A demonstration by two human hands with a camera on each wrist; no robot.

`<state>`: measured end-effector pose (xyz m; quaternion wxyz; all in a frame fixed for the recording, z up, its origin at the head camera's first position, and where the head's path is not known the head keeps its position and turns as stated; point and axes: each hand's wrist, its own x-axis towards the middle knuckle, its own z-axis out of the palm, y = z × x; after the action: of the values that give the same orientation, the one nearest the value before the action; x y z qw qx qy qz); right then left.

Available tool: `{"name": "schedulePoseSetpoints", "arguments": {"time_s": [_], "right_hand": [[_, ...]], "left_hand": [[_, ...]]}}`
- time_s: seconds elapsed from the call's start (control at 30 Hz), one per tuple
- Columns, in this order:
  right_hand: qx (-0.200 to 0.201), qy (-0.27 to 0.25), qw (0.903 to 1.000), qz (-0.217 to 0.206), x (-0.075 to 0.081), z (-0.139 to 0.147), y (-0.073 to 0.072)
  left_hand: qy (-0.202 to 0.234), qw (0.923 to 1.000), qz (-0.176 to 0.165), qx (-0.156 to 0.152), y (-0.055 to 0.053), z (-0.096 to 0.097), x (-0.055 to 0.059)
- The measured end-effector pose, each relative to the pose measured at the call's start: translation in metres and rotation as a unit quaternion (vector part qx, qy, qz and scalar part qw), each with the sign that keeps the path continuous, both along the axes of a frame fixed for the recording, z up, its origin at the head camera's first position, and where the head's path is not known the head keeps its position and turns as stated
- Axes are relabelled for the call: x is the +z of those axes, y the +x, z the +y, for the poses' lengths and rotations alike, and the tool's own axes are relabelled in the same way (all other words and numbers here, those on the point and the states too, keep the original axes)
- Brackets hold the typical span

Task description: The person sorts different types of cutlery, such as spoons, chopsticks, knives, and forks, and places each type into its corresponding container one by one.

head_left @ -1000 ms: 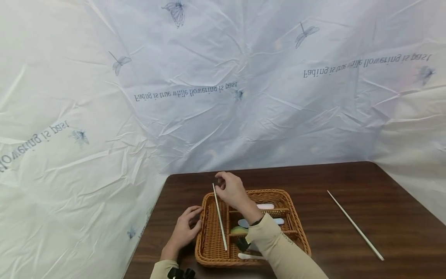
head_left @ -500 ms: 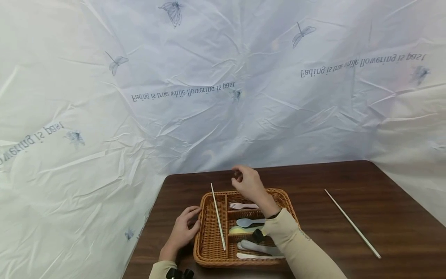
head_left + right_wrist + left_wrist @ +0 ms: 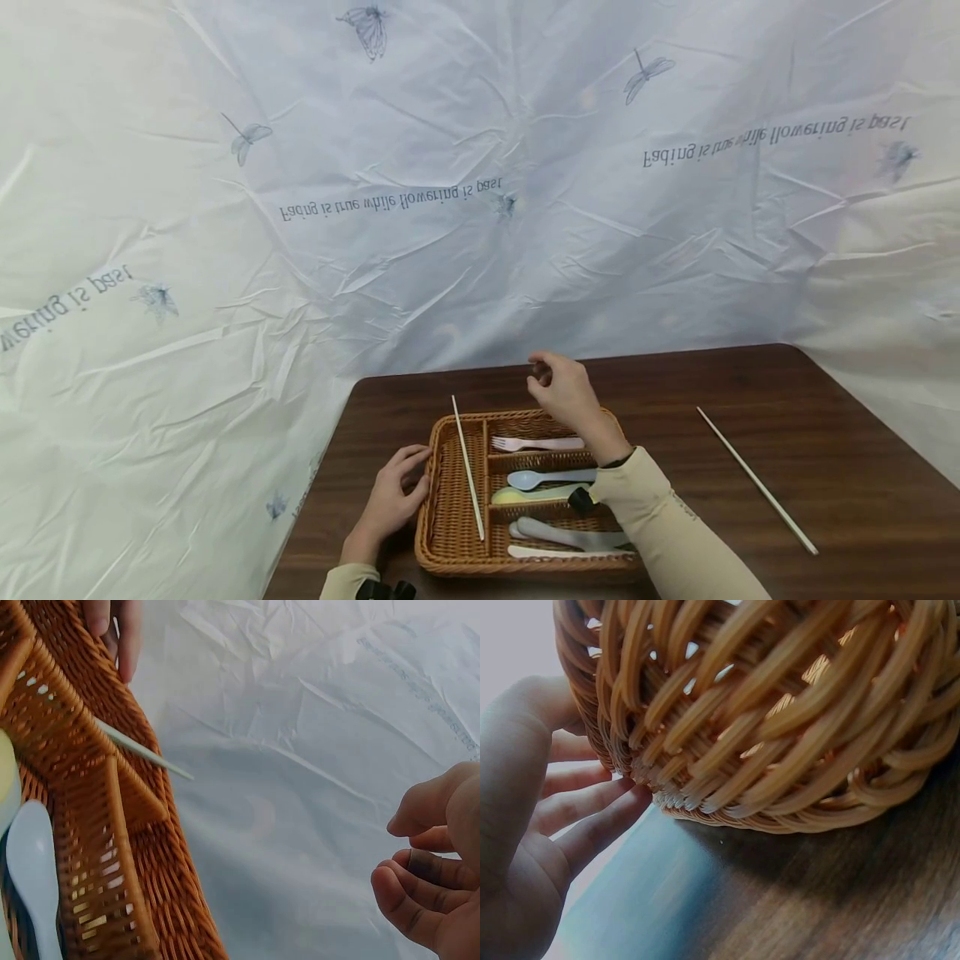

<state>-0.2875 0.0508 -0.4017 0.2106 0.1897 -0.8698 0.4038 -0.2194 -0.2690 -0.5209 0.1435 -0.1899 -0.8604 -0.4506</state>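
A brown wicker basket [image 3: 423, 537] with compartments stands on the table. My left hand [image 3: 388, 498] rests against its left side; in the left wrist view the fingertips [image 3: 634, 796] touch the woven wall. One pale chopstick [image 3: 468, 475] lies in the long left compartment, its far end sticking out over the back rim. My right hand [image 3: 568, 392] hovers above the back rim, fingers loosely bent with nothing between them. Beneath the right arm lie a pink fork [image 3: 517, 443], a light blue spoon [image 3: 532, 479] and a yellow-green spoon [image 3: 517, 496] in their compartments.
Grey utensils [image 3: 555, 533] and a white one [image 3: 536, 552] occupy the front compartment, partly hidden by the right sleeve. A second chopstick [image 3: 757, 481] lies on the dark wooden table [image 3: 675, 500] to the right. Behind the table hangs a white printed sheet [image 3: 480, 275].
My right hand has moved right, away from the chopstick in the basket, uncovering the fork and spoons. The left hand stays at the basket's side.
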Motion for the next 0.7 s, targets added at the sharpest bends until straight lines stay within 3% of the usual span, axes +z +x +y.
{"name": "schedulePoseSetpoints", "arguments": {"time_s": [0.3,0.7], "right_hand": [[-0.012,0.007,0.9999,-0.004,-0.005,0.026,0.0],[-0.056,0.038,0.9977,0.002,-0.014,0.065,-0.001]], "left_hand": [[0.015,0.9997,0.021,-0.006,0.001,0.0,-0.003],[0.002,0.9999,0.01,-0.008,0.002,0.0,0.0]]}}
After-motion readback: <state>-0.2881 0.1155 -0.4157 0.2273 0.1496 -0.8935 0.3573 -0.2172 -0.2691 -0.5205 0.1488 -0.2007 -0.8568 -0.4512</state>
